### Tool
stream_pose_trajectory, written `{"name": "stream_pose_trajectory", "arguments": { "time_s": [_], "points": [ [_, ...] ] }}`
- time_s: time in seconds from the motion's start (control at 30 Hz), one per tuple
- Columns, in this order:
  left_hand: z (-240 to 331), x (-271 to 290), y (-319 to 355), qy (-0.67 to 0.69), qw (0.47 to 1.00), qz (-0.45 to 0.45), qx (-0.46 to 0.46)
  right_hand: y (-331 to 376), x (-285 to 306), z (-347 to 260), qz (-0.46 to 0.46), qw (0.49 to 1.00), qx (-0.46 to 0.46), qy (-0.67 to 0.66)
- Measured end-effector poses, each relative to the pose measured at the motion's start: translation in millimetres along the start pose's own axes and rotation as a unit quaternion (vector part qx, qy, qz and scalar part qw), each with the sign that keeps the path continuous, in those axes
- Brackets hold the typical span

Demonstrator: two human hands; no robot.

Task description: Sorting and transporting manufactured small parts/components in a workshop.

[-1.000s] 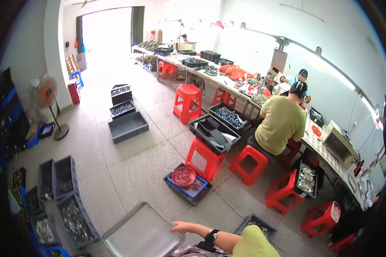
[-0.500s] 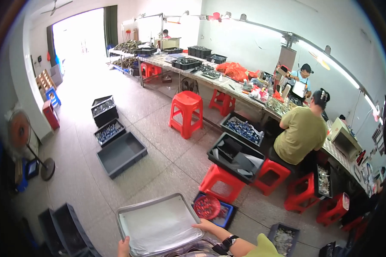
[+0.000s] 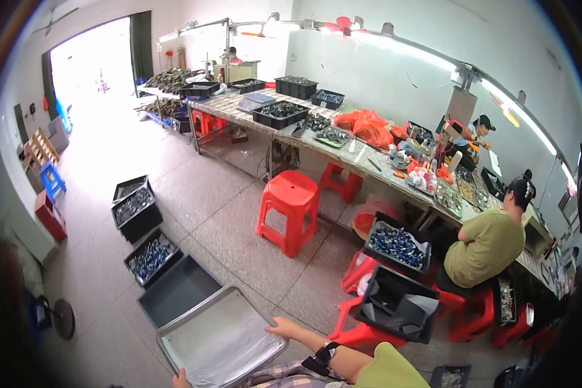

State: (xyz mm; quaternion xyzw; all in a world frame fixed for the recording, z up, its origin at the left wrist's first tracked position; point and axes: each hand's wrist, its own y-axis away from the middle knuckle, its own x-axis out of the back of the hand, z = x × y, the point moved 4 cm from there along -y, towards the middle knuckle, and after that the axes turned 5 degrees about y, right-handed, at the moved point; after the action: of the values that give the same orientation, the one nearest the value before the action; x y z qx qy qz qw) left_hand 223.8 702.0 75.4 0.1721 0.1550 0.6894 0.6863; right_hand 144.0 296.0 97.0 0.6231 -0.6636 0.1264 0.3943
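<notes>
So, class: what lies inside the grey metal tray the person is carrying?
The tray, held by the right hand and left hand, shows only a pale, wrinkled sheet lining its bottom. Whatever lies beneath that sheet is covered.

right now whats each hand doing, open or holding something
Left hand: shut on the near edge of the grey metal tray, only partly in view.
Right hand: gripping the tray's right rim.

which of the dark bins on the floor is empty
The dark bin nearest the metal tray in the hands; its bottom is bare, the other floor bins hold small parts.
</notes>
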Motion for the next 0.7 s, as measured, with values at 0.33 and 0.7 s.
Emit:
{"name": "stream_pose_trajectory", "arguments": {
  "time_s": [0.33,0.7],
  "points": [
    [209,-187,-256,-0.042,0.995,-0.078,0.035,-212,169,-26,0.261,0.953,-0.07,-0.135],
    [323,-421,-525,-0.007,0.998,-0.054,0.043,-511,345,41,0.247,0.881,-0.043,-0.4]
  ]
}}
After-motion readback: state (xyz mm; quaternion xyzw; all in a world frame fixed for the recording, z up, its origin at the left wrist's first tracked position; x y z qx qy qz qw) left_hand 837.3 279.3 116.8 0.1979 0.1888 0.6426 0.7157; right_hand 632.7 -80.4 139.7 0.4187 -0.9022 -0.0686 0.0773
